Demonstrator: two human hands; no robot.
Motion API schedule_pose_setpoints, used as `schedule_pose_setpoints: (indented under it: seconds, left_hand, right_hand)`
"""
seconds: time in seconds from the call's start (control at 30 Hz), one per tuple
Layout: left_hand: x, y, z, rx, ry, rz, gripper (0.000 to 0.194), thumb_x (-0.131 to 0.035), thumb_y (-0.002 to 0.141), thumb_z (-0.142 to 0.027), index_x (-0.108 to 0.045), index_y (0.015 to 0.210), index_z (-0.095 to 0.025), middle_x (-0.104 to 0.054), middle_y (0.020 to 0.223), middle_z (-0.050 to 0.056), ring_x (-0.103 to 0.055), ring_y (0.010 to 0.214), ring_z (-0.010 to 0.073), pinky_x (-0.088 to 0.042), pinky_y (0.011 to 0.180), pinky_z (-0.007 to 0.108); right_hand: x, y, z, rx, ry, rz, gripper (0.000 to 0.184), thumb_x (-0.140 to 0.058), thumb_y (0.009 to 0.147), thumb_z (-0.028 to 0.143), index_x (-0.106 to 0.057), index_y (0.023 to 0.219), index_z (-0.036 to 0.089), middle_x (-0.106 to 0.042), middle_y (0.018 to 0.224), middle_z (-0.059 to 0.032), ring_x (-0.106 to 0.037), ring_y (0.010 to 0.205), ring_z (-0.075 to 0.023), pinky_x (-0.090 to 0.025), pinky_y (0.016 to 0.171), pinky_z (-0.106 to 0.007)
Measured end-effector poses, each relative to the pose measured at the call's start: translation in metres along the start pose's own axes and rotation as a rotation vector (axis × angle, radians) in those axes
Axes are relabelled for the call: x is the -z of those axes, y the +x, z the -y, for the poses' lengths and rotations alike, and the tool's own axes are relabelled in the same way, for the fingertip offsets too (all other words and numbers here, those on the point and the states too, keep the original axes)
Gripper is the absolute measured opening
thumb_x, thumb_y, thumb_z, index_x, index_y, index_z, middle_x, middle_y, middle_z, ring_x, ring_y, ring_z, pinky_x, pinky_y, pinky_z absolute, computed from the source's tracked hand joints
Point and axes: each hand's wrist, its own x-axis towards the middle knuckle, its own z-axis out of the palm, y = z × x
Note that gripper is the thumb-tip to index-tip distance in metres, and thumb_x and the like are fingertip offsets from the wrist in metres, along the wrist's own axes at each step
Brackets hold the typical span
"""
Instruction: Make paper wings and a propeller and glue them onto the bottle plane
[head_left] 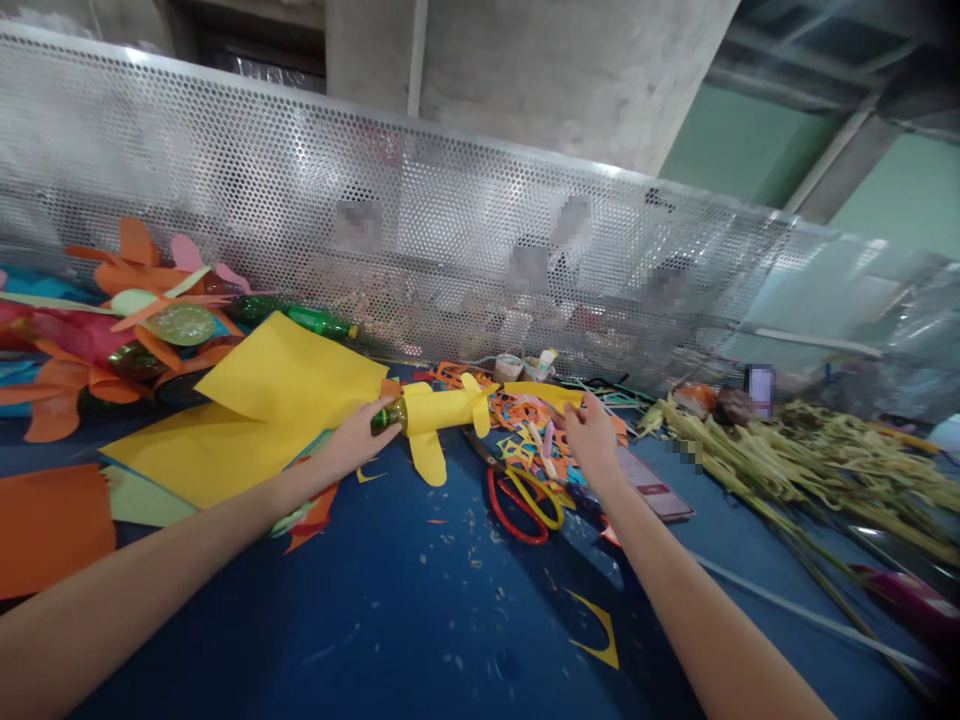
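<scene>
My left hand (360, 440) grips the base end of a green glass bottle (391, 414), which lies nearly level above the blue table. Yellow paper is wrapped around the bottle, with a rounded wing (428, 460) hanging below and smaller fins at the far end. My right hand (592, 440) pinches the end of a long yellow paper strip (538, 391) that stretches toward the bottle's finned end; whether they touch I cannot tell. Below the bottle's finned end lie scissors (523, 536) with one red and one yellow handle. A curved yellow paper offcut (604, 635) rests nearer me.
Yellow paper sheets (285, 375) lie left, with an orange sheet (52, 515) nearby. Bottles with orange paper wings (56, 390) are piled at far left. Colourful scraps (517, 410) spread behind the scissors. Dried plant strips (757, 460) lie right. A perforated metal screen (262, 180) stands behind.
</scene>
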Motion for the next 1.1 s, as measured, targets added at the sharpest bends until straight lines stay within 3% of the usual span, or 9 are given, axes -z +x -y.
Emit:
schedule_pose_setpoints:
  seconds: [0.13,0.27,0.4,0.53,0.77,0.9,1.0,1.1]
  left_hand:
    - [-0.003,0.002,0.006,0.029,-0.003,-0.046,0.038,-0.053,0.077,-0.040,-0.049,0.107,-0.018,-0.063,0.100,0.009,-0.061,0.091,0.0240,-0.047,0.079,0.038]
    - [-0.002,0.001,0.006,0.043,-0.008,-0.058,0.034,-0.055,0.076,-0.044,-0.047,0.096,-0.019,-0.062,0.083,0.005,-0.061,0.072,0.0202,-0.048,0.065,0.033]
    - [-0.001,-0.001,0.001,0.005,-0.034,-0.029,0.030,-0.058,0.073,-0.040,-0.049,0.092,-0.020,-0.062,0.087,0.005,-0.060,0.075,0.0190,-0.047,0.066,0.031]
    - [-0.002,0.000,0.002,-0.025,-0.079,0.000,0.029,-0.057,0.072,-0.034,-0.049,0.096,-0.019,-0.062,0.094,0.006,-0.061,0.083,0.0190,-0.048,0.075,0.033]
    - [-0.001,0.004,0.007,-0.005,-0.120,0.059,0.034,-0.055,0.074,-0.032,-0.053,0.105,-0.018,-0.064,0.100,0.008,-0.063,0.082,0.0192,-0.049,0.078,0.035]
    - [0.000,0.004,0.008,0.038,-0.147,0.126,0.043,-0.055,0.075,-0.030,-0.054,0.116,-0.019,-0.069,0.096,0.006,-0.066,0.080,0.0199,-0.051,0.076,0.034]
    - [0.001,0.006,0.008,0.052,-0.173,0.165,0.053,-0.051,0.074,-0.021,-0.048,0.127,-0.020,-0.070,0.096,0.005,-0.067,0.082,0.0189,-0.052,0.076,0.032]
    - [0.002,0.013,0.011,0.093,-0.181,0.112,0.061,-0.046,0.071,-0.013,-0.042,0.132,-0.016,-0.066,0.110,0.009,-0.064,0.095,0.0187,-0.050,0.084,0.032]
  right_hand:
    - [0.001,0.001,-0.005,0.051,-0.129,-0.010,0.039,-0.037,0.081,0.023,-0.063,0.107,0.012,-0.069,0.090,-0.0126,-0.062,0.077,-0.0237,-0.045,0.067,-0.031]
    - [-0.005,-0.001,-0.010,0.126,-0.224,0.163,0.034,-0.042,0.078,0.021,-0.071,0.095,0.012,-0.071,0.075,-0.0088,-0.063,0.070,-0.0211,-0.045,0.065,-0.028]
    - [-0.014,-0.006,-0.010,0.247,-0.291,0.362,0.023,-0.055,0.074,0.021,-0.073,0.087,0.017,-0.072,0.080,-0.0050,-0.064,0.073,-0.0186,-0.045,0.068,-0.025]
    - [-0.017,-0.013,-0.004,0.352,-0.360,0.450,0.019,-0.058,0.075,0.018,-0.074,0.086,0.019,-0.071,0.091,-0.0054,-0.062,0.086,-0.0186,-0.044,0.078,-0.024]
    - [-0.014,-0.018,0.005,0.318,-0.556,0.301,0.026,-0.045,0.085,0.018,-0.071,0.084,0.013,-0.067,0.085,-0.0146,-0.059,0.090,-0.0258,-0.039,0.083,-0.035]
    - [-0.015,-0.016,0.004,0.281,-0.579,0.303,0.026,-0.042,0.086,0.018,-0.068,0.083,0.016,-0.069,0.078,-0.0100,-0.063,0.076,-0.0217,-0.042,0.070,-0.028]
    - [-0.017,-0.013,-0.001,0.265,-0.581,0.300,0.024,-0.045,0.085,0.022,-0.065,0.096,0.015,-0.070,0.084,-0.0088,-0.064,0.079,-0.0210,-0.043,0.069,-0.026]
    - [-0.019,-0.010,-0.007,0.249,-0.604,0.280,0.034,-0.047,0.084,0.030,-0.059,0.109,0.010,-0.069,0.089,-0.0129,-0.063,0.085,-0.0245,-0.043,0.073,-0.030]
